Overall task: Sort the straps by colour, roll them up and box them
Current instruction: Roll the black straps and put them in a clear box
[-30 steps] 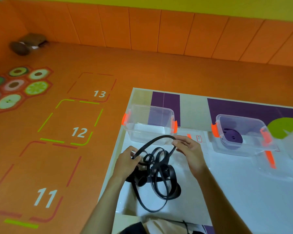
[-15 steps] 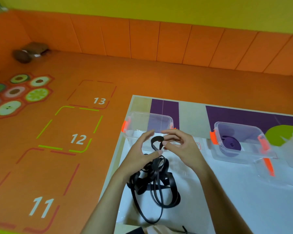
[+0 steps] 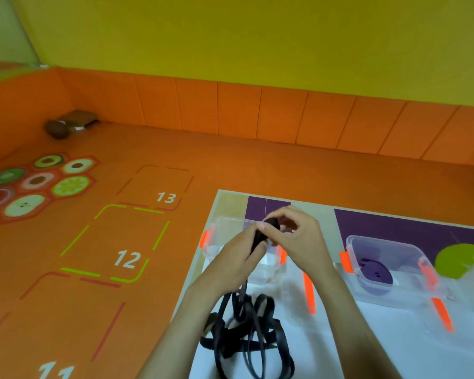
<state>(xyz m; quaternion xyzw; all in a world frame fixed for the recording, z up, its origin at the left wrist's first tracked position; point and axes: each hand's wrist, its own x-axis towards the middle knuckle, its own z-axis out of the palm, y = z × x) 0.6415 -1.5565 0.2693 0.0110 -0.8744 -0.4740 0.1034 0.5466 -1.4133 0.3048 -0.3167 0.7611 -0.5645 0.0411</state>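
The right hand (image 3: 298, 236) is pinching a small, tight coil at the upper end of a black strap (image 3: 246, 332) between thumb and curled fingers, and the left hand (image 3: 238, 258) is gripping the same strap just below that coil, its fingers wrapping round the band. Both hands are hovering above the table (image 3: 367, 337), close together and almost touching. From the left hand the strap is hanging down and spreading into a loose tangle of loops, which is lying on the white surface near the table's left edge, on the near side. Behind the hands, a clear box (image 3: 219, 236) with orange latches is sitting open close to the far-left corner of the table; the hands are covering much of its inside. Further along the far edge, to the right, a second clear box (image 3: 411, 269) is standing open with a purple strap roll (image 3: 375, 274) lying flat on its bottom. Beyond the table's left edge, the orange floor (image 3: 93, 242) is showing the numbers 11, 12 and 13.
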